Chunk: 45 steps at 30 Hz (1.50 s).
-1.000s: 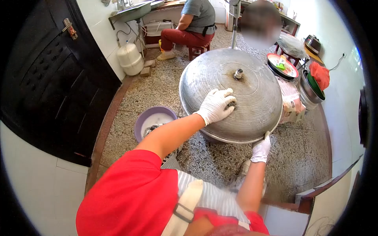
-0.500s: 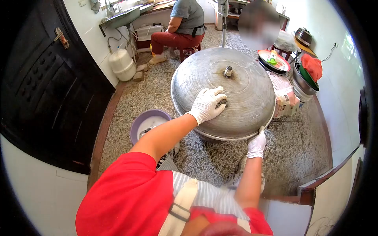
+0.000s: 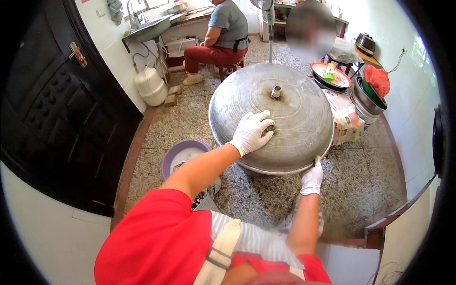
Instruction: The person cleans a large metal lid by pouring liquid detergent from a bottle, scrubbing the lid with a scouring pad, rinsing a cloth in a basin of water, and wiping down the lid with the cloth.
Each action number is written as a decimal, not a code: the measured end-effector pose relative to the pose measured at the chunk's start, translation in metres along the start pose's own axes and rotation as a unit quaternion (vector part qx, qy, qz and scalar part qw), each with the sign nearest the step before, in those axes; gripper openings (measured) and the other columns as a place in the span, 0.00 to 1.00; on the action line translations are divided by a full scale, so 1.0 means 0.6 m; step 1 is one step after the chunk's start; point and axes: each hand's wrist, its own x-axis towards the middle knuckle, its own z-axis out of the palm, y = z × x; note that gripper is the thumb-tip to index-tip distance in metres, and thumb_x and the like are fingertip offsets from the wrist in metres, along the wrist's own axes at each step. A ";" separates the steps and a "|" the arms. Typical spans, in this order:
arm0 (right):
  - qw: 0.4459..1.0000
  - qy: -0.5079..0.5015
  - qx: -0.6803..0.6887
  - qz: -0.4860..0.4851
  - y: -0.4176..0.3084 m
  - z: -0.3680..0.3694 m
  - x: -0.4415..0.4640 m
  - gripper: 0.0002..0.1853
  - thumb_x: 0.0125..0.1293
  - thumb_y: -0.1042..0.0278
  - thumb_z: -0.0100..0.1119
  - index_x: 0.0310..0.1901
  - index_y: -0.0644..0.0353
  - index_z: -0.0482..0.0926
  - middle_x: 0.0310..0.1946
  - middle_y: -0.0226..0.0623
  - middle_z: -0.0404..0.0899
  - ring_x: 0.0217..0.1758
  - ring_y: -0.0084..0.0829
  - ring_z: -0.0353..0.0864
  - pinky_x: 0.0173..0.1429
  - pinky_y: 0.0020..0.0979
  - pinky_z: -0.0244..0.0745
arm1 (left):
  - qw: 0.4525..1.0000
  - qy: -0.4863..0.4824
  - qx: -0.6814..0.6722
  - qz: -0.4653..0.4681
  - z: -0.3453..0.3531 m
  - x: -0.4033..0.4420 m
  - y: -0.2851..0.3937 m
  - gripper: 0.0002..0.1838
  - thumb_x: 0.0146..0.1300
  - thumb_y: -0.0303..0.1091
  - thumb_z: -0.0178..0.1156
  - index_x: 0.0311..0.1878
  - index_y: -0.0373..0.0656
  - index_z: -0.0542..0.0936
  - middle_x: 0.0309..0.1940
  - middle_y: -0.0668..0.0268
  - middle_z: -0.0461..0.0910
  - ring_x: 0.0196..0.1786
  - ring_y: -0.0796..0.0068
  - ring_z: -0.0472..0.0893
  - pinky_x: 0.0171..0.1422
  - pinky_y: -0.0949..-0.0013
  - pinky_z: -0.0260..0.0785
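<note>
A large domed metal lid (image 3: 304,114) with a small knob (image 3: 276,91) on top fills the middle of the view. My left hand (image 3: 251,134), in a white glove, presses a dark steel wool scourer (image 3: 270,128) against the lid's near slope. The fingers curl over the scourer, so only its edge shows. At the near right, my gloved right hand (image 3: 312,178) grips the lid's rim, thumb on the upper side. What lies beneath the lid is mostly hidden.
Left of the lid, a purple basin (image 3: 167,159) with whitish liquid stands on the speckled floor. A seated person (image 3: 228,28) is behind it, near the sink (image 3: 154,29). At right are a red-rimmed tray (image 3: 343,76), stacked bowls (image 3: 363,97) and printed paper sacks (image 3: 344,118).
The whole view has shifted slightly, with the lid now a little lower and further right. My left hand stays on the near slope with the scourer; my right hand stays at the rim.
</note>
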 end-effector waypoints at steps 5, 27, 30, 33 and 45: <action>1.000 -0.009 -0.013 -0.001 -0.007 0.015 -0.015 0.29 0.77 0.55 0.43 0.69 0.71 0.61 0.72 0.47 0.61 0.72 0.41 0.62 0.76 0.39 0.53 | 1.000 0.000 -0.007 -0.006 -0.004 0.001 0.002 0.16 0.57 0.39 0.64 0.48 0.46 0.81 0.57 0.58 0.77 0.59 0.59 0.75 0.65 0.57 0.63; 0.999 -0.009 -0.042 0.010 -0.016 0.023 -0.032 0.30 0.77 0.53 0.43 0.69 0.70 0.61 0.72 0.47 0.61 0.72 0.42 0.62 0.76 0.43 0.55 | 1.000 -0.003 -0.003 0.001 -0.005 0.001 0.002 0.15 0.56 0.39 0.64 0.46 0.47 0.80 0.55 0.60 0.77 0.55 0.60 0.78 0.60 0.58 0.66; 1.000 -0.012 -0.008 -0.006 -0.004 -0.002 0.005 0.29 0.77 0.54 0.44 0.69 0.69 0.62 0.71 0.46 0.62 0.72 0.42 0.63 0.77 0.42 0.54 | 0.999 0.021 -0.024 0.019 -0.001 0.006 -0.002 0.15 0.55 0.38 0.64 0.46 0.46 0.80 0.55 0.60 0.77 0.55 0.59 0.78 0.61 0.58 0.66; 1.000 -0.029 -0.006 -0.009 -0.006 0.017 -0.020 0.29 0.76 0.54 0.45 0.68 0.69 0.62 0.71 0.46 0.63 0.72 0.42 0.63 0.77 0.41 0.53 | 1.000 0.010 -0.022 0.009 -0.003 0.000 0.003 0.15 0.56 0.38 0.63 0.47 0.46 0.81 0.56 0.59 0.77 0.56 0.59 0.77 0.62 0.59 0.65; 1.000 -0.001 0.010 -0.006 0.005 -0.002 0.006 0.27 0.76 0.56 0.46 0.68 0.67 0.64 0.70 0.44 0.64 0.70 0.42 0.65 0.75 0.43 0.57 | 1.000 -0.006 0.002 -0.004 0.005 -0.003 -0.001 0.16 0.59 0.40 0.62 0.49 0.47 0.80 0.59 0.56 0.76 0.61 0.57 0.74 0.69 0.53 0.60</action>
